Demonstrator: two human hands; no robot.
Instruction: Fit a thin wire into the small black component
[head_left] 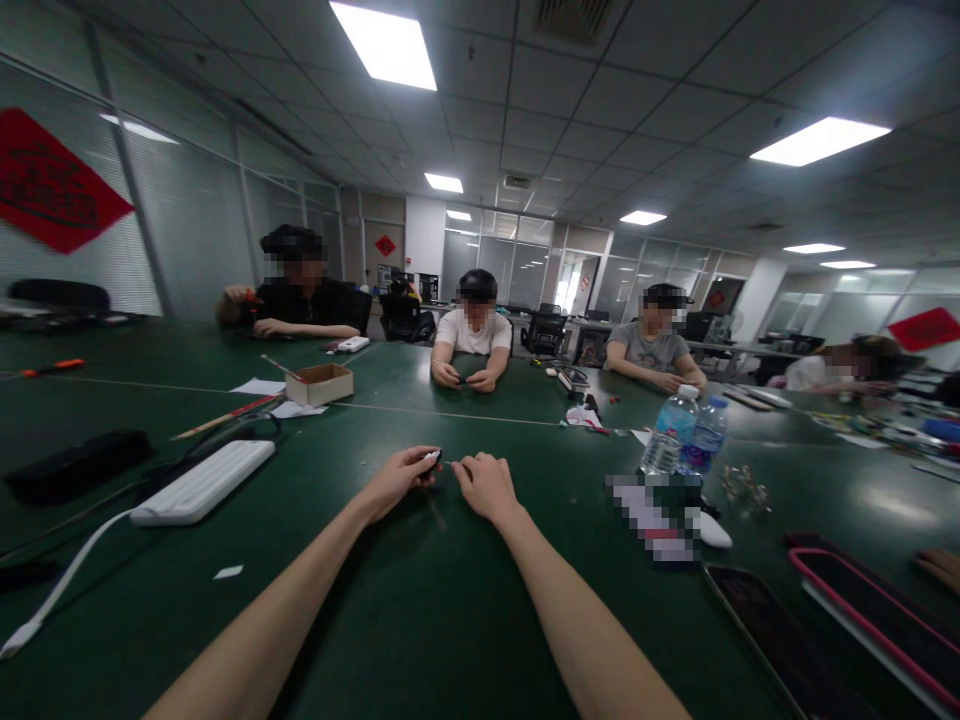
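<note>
Above the green table [420, 620], my left hand [401, 478] is closed on a small black and white object [433, 456], too small to name. Its white part shows at the fingertips. To its right, my right hand [487, 485] is closed, palm down, with thumb and index finger pinched together. A thin light sliver shows between the two hands, at the right fingertips; what it is I cannot make out. The hands are close but apart.
Left are a white power strip [206, 480], a black case [79, 465] and a small open box [321, 385]. Right are water bottles [667, 435], a white mouse [712, 530], a phone [765, 630] and a pink-edged black case [870, 610]. Several people sit around the table.
</note>
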